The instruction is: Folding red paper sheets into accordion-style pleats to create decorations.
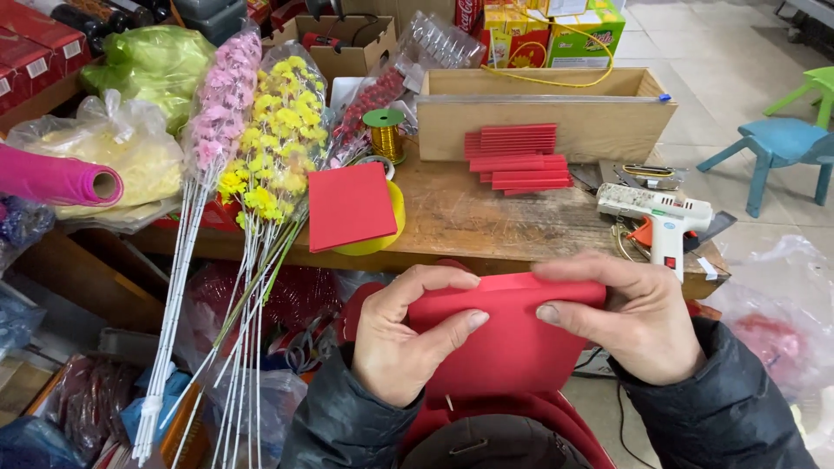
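Red sheet [508, 343] pinched in both my hands [401, 346] [638, 320], fold just started I'd say, folded strips [519, 158] already piled on the table [486, 221].

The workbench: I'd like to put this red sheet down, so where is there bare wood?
Bare wood lies between the red square, the stack of red strips and the glue gun, along the front edge. The left end is crowded with bagged flower stems and the gold ribbon spool. Both hands, left hand and right hand, hold the red sheet.
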